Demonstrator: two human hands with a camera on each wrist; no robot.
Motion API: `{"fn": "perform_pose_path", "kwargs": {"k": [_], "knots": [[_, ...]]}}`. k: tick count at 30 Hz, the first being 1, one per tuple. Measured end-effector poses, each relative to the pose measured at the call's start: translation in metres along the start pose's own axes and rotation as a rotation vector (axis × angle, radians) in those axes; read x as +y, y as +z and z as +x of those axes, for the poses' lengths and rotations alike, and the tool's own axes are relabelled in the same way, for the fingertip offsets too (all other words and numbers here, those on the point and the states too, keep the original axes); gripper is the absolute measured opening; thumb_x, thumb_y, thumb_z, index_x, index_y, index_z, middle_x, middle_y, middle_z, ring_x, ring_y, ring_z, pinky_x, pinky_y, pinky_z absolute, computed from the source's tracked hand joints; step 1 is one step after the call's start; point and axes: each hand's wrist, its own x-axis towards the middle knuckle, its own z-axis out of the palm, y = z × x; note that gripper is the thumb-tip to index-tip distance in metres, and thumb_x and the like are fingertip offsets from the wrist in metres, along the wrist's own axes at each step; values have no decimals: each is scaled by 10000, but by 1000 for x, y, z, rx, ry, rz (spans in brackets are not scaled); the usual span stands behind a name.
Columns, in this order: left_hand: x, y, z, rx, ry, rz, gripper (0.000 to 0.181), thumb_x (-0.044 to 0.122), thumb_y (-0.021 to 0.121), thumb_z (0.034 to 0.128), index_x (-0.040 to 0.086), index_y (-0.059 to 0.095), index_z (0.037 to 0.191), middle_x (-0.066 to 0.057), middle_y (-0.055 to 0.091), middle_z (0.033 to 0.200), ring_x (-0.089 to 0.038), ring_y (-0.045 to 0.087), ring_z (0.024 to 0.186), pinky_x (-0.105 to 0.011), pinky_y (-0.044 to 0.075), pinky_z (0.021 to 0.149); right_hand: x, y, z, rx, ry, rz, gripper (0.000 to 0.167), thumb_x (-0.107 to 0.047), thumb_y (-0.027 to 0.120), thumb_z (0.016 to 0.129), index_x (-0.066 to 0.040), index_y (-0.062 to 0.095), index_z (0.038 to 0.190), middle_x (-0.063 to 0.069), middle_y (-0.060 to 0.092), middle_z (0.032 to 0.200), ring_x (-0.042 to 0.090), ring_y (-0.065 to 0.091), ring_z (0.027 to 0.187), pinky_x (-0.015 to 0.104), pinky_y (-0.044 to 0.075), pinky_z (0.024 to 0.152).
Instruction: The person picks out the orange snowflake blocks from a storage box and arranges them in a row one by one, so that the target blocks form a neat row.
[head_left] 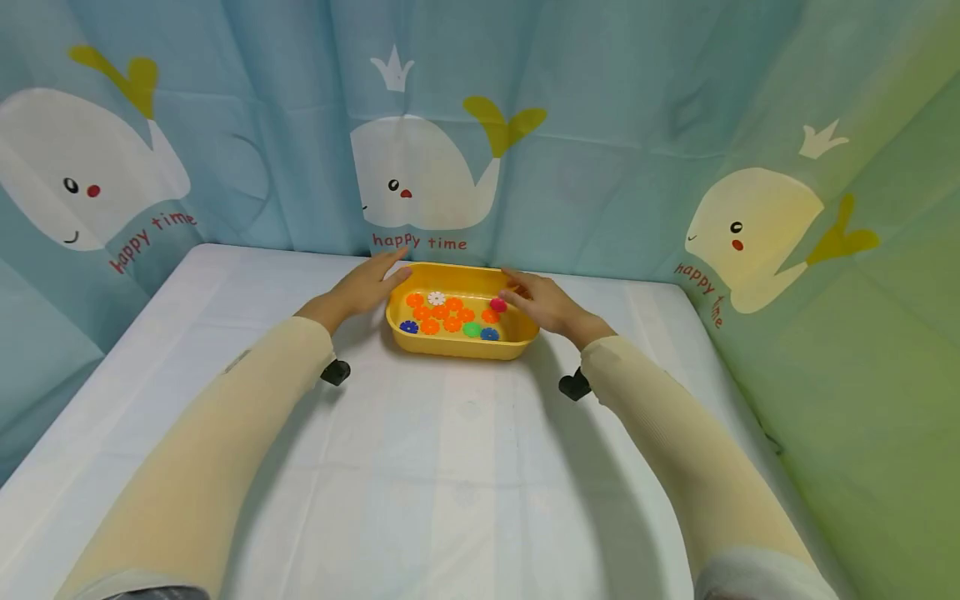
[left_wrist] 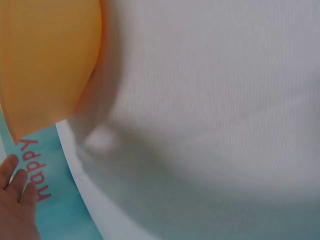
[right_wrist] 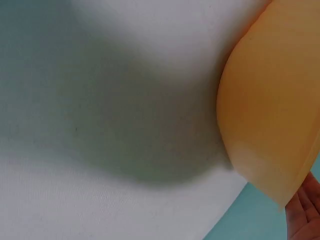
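Yellow tub, head view: the oblong yellow tub [head_left: 457, 347] sits near the back edge of the white-clothed table [head_left: 465, 467], its raised walls keeping the loose pieces together.
Flower discs, head view: mostly orange flower-shaped discs [head_left: 452, 323], plus white, red, green and blue ones, lie inside.
Left hand, head view: the left hand [head_left: 363, 287] is at the left end, fingers extended, thumb wide apart.
Right hand, head view: the right hand [head_left: 551, 304] is at the right end, loosely spread, thumb over the rim.
Facing ends: probably chosen to balance the tub.
Whale curtain: the whale-print curtain [head_left: 600, 183] hangs close behind, seemingly limiting room there.
Left wrist view: tub wall hides the discs; fingers straight.
Right wrist view: fingers beside the rim; contact unclear.
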Motion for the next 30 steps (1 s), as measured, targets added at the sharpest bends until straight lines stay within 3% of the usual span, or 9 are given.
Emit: {"fn": "perform_pose_path", "kwargs": {"k": [7, 15, 30], "knots": [[-5, 7, -3, 4, -32, -101, 632, 519, 296, 1045, 280, 93, 1594, -124, 170, 1635, -374, 149, 1494, -628, 128, 1178, -1, 6, 2, -23, -25, 39, 692, -517, 444, 1006, -131, 283, 1557, 143, 551, 1368, 320, 516, 1250, 491, 377, 1114], [-9, 13, -5, 44, -78, -155, 621, 414, 318, 1071, 115, 141, 1585, -178, 352, 1535, -362, 376, 1376, -525, 331, 1142, -3, 9, 6, -31, -25, 29, 673, -491, 449, 1013, -88, 319, 1536, 158, 594, 1331, 308, 559, 1207, 473, 419, 1075], [-6, 21, -6, 75, -169, -340, 551, 251, 393, 1073, 92, 215, 1571, -185, 398, 1488, -312, 528, 1189, -400, 468, 1052, -7, 7, 19, -94, -16, -5, 583, -345, 558, 996, -5, 443, 1455, 186, 614, 1267, 315, 565, 1142, 446, 457, 1031]]}}
